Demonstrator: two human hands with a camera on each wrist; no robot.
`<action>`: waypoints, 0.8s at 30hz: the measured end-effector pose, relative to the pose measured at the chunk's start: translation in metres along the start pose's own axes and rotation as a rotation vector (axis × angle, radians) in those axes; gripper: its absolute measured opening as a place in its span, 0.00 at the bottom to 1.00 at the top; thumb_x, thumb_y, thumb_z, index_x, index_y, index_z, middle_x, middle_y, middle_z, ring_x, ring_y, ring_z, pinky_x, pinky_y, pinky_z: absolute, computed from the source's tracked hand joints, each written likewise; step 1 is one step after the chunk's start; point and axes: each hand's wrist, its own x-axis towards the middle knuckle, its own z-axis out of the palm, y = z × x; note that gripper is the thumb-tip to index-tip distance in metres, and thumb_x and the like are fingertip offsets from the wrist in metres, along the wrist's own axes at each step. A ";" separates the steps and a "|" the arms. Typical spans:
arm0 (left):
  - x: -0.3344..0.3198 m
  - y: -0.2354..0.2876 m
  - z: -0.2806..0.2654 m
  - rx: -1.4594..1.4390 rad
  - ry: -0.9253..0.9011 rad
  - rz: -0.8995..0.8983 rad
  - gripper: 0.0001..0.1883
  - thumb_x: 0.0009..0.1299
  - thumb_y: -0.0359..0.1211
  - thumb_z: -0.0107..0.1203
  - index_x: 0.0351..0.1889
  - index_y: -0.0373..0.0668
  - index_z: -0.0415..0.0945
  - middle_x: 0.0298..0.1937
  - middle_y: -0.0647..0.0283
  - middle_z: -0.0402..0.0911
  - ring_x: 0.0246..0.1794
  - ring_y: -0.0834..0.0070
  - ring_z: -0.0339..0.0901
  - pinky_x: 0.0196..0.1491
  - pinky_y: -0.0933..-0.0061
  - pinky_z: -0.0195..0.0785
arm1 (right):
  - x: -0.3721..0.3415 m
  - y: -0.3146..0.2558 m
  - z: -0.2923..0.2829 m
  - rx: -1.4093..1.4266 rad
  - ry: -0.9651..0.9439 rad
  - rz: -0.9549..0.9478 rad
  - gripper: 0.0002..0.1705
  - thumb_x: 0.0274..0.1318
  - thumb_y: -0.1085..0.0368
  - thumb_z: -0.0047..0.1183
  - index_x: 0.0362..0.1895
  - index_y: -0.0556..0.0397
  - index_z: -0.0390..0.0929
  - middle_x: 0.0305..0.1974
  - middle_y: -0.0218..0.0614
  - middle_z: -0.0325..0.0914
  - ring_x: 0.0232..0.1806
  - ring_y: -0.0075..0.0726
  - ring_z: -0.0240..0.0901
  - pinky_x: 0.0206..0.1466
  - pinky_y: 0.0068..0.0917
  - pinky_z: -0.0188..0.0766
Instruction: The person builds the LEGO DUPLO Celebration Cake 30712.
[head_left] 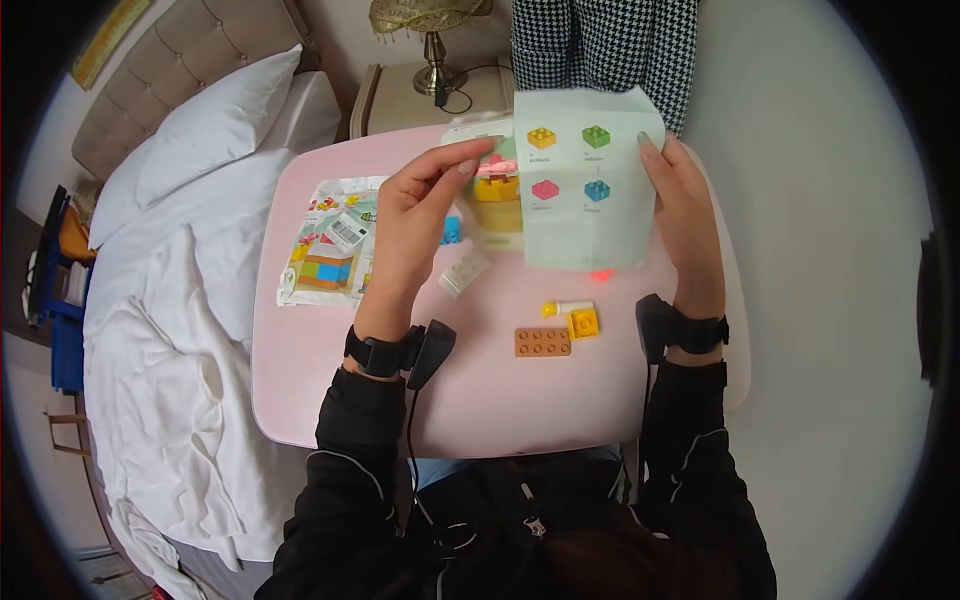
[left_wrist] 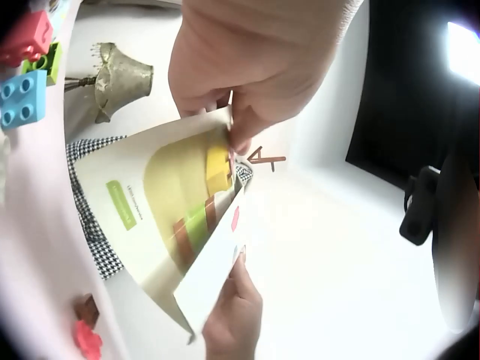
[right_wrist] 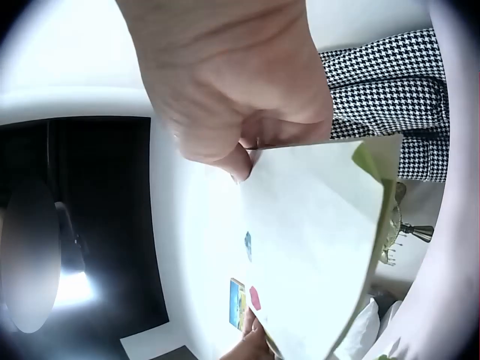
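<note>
A folded paper instruction leaflet (head_left: 590, 235) with printed pictures of toy bricks is held up over the pink table (head_left: 470, 400). My left hand (head_left: 415, 200) pinches its left side between thumb and fingers. At the right edge, my right hand (head_left: 690, 205) grips the paper, thumb on the printed face. In the left wrist view the leaflet (left_wrist: 154, 210) stands partly unfolded, a yellow and green picture on its inner panel. Below it lie a tan brick (head_left: 542, 343), a yellow brick (head_left: 583, 324) and a pale brick (head_left: 465, 272). A blue brick (head_left: 451, 231) is partly hidden by my left hand.
A printed plastic bag (head_left: 325, 250) lies on the table's left. In the left wrist view, a red brick (left_wrist: 26, 37) and a green brick (left_wrist: 52, 64) are near the blue one. Beyond are a lamp (head_left: 433, 60), houndstooth cloth (head_left: 605, 45) and a bed (head_left: 190, 350).
</note>
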 end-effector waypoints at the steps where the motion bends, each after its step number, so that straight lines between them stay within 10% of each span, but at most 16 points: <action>1: 0.000 0.001 0.000 -0.003 -0.004 0.001 0.16 0.74 0.25 0.53 0.58 0.37 0.79 0.54 0.61 0.83 0.50 0.79 0.79 0.56 0.79 0.71 | -0.001 -0.001 0.004 0.053 0.010 0.008 0.17 0.73 0.58 0.46 0.55 0.55 0.75 0.41 0.29 0.79 0.44 0.15 0.72 0.48 0.16 0.69; 9: -0.008 0.013 0.012 -0.269 -0.176 0.060 0.28 0.70 0.21 0.56 0.69 0.36 0.66 0.72 0.56 0.67 0.68 0.73 0.68 0.63 0.75 0.68 | -0.002 0.011 0.030 0.220 -0.049 0.103 0.16 0.71 0.59 0.49 0.56 0.55 0.71 0.40 0.31 0.78 0.44 0.17 0.74 0.45 0.19 0.73; 12: -0.008 0.012 0.010 -0.312 -0.160 0.045 0.28 0.69 0.21 0.56 0.69 0.36 0.67 0.71 0.57 0.68 0.67 0.73 0.69 0.64 0.74 0.67 | -0.005 0.015 0.041 -0.151 0.050 0.162 0.17 0.69 0.63 0.51 0.58 0.56 0.70 0.42 0.36 0.79 0.43 0.22 0.76 0.46 0.24 0.75; 14: -0.008 0.015 0.011 -0.208 -0.121 0.033 0.27 0.69 0.20 0.56 0.68 0.36 0.68 0.70 0.57 0.70 0.66 0.74 0.70 0.64 0.73 0.67 | -0.005 0.025 0.049 -0.345 0.178 -0.303 0.20 0.66 0.66 0.53 0.61 0.56 0.69 0.46 0.42 0.79 0.44 0.28 0.79 0.49 0.26 0.76; 18: -0.007 0.009 0.011 -0.147 -0.058 0.114 0.26 0.68 0.19 0.56 0.66 0.35 0.70 0.66 0.58 0.74 0.64 0.74 0.72 0.64 0.73 0.68 | -0.019 0.005 0.051 -0.278 -0.092 -0.356 0.23 0.64 0.69 0.55 0.62 0.57 0.70 0.49 0.45 0.79 0.47 0.35 0.80 0.50 0.29 0.77; 24: -0.007 0.016 0.013 -0.113 0.079 0.120 0.25 0.67 0.21 0.59 0.64 0.35 0.72 0.63 0.58 0.76 0.59 0.76 0.76 0.59 0.74 0.72 | -0.031 -0.018 0.048 -0.526 0.237 -0.529 0.29 0.57 0.66 0.63 0.62 0.57 0.72 0.51 0.45 0.80 0.50 0.44 0.79 0.53 0.34 0.76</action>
